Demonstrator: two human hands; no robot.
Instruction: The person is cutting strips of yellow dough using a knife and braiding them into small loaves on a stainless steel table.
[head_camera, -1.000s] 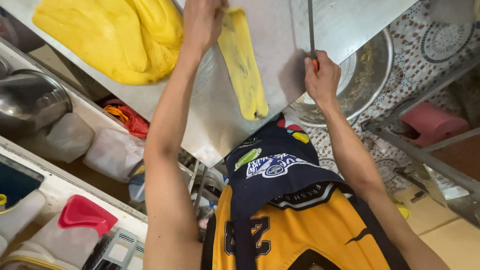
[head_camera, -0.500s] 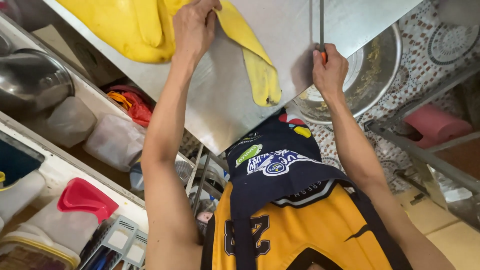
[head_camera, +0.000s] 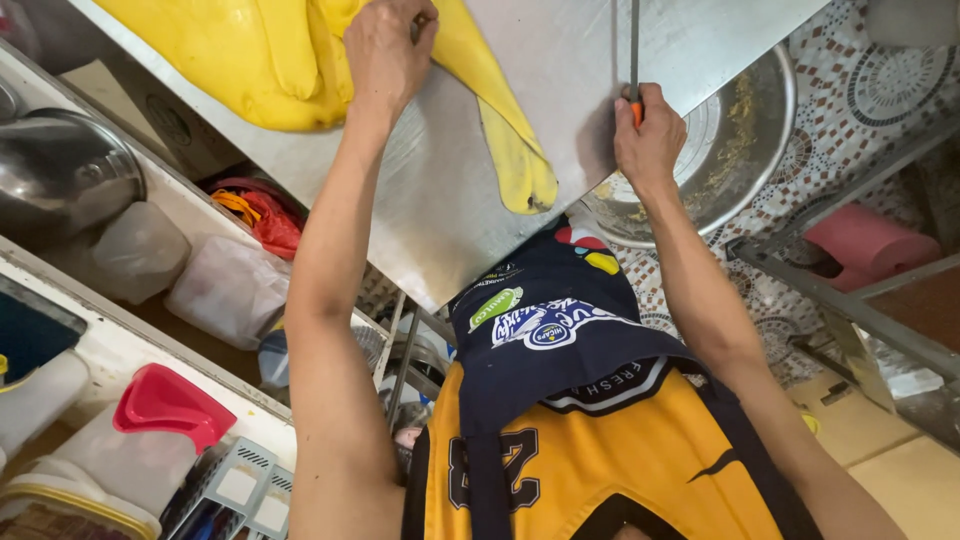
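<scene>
Yellow dough strip (head_camera: 500, 130) has slid nearer the worktop (head_camera: 440, 200) edge; left hand (head_camera: 385, 50) pinches it, right hand (head_camera: 650, 135) still grips the knife (head_camera: 634, 50).

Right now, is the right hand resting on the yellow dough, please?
No, the right hand grips an orange-handled tool on bare steel; the left hand touches the dough.

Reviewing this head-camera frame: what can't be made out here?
- Yellow dough: its upper part is cut off by the top edge.
- Long metal tool: its far end leaves the top edge; the right hand hides the handle.
- Left hand: its fingertips curl out of sight on the dough.
- Metal basin: partly hidden by the steel table.
</scene>
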